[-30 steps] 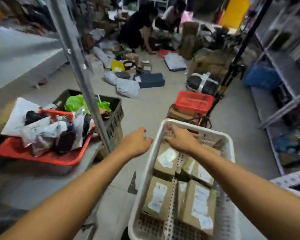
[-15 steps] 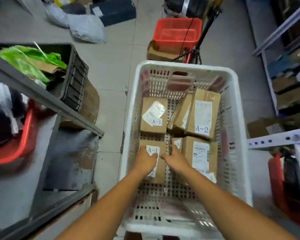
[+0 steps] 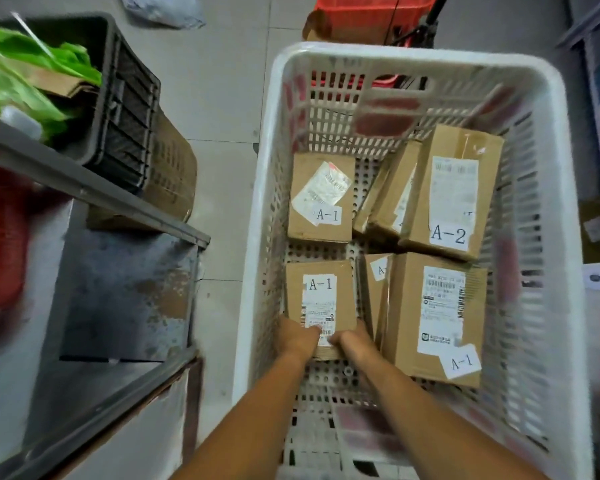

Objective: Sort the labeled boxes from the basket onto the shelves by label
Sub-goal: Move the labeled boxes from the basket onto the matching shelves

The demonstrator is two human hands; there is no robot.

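Two hands, left hand (image 3: pixel 297 337) and right hand (image 3: pixel 352 341), clamp the near A-1 box (image 3: pixel 321 303) at lower centre of the white basket (image 3: pixel 541 202); lifting it straight up should clear neighbouring boxes.

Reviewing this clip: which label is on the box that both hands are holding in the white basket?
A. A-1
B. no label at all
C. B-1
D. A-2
A: the left hand and right hand grip the near end of a cardboard box whose white sticker reads A-1; it lies at the near left of the white basket.
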